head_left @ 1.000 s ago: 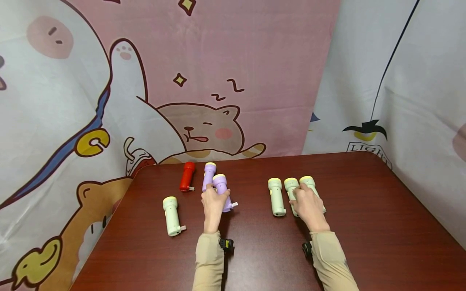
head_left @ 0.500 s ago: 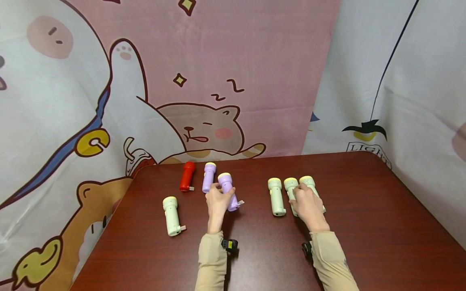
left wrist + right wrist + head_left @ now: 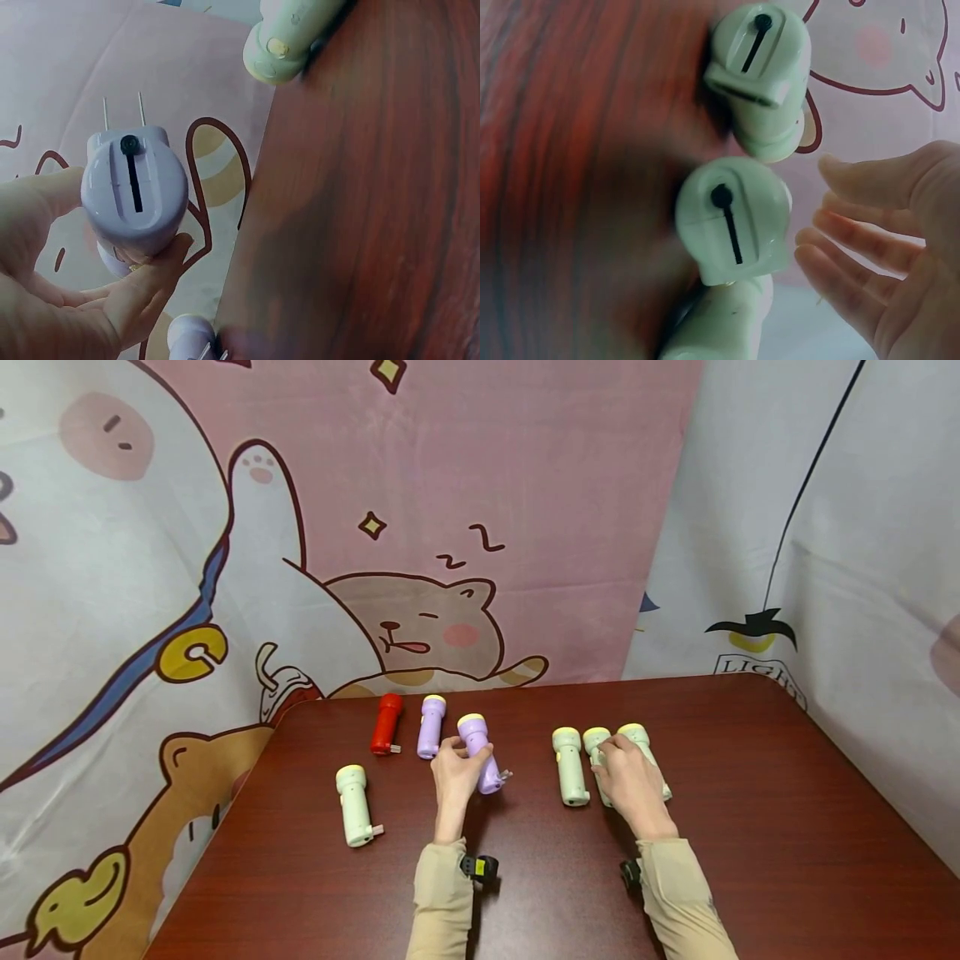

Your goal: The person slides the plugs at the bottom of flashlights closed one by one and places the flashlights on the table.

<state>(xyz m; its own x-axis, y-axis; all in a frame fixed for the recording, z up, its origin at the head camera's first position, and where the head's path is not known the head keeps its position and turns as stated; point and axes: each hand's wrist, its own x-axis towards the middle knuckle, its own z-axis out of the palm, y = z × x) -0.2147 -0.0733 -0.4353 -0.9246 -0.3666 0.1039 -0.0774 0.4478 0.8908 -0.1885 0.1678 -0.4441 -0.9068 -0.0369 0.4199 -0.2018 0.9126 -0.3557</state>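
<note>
In the head view my left hand (image 3: 453, 777) grips a purple flashlight (image 3: 489, 772) with a yellow rim, thumb on one side and fingers on the other. The left wrist view shows its butt end (image 3: 135, 187), a black sliding switch and two metal plug prongs sticking out. My right hand (image 3: 636, 789) is over the middle light green flashlight (image 3: 596, 738), between two other green ones (image 3: 570, 768) (image 3: 636, 735). In the right wrist view its fingers (image 3: 855, 277) are loosely bent and spread, with a gap visible beside the nearest green flashlight (image 3: 735, 217).
A second purple flashlight (image 3: 431, 727) and a red flashlight (image 3: 386, 724) lie toward the back of the brown table (image 3: 555, 902). Another green flashlight (image 3: 354, 806), its plug out, lies at the left. A cartoon-printed cloth (image 3: 570, 527) hangs behind the table.
My left hand has moved right with the purple flashlight, away from the other purple one. My right hand and the middle green flashlight's head have shifted slightly left.
</note>
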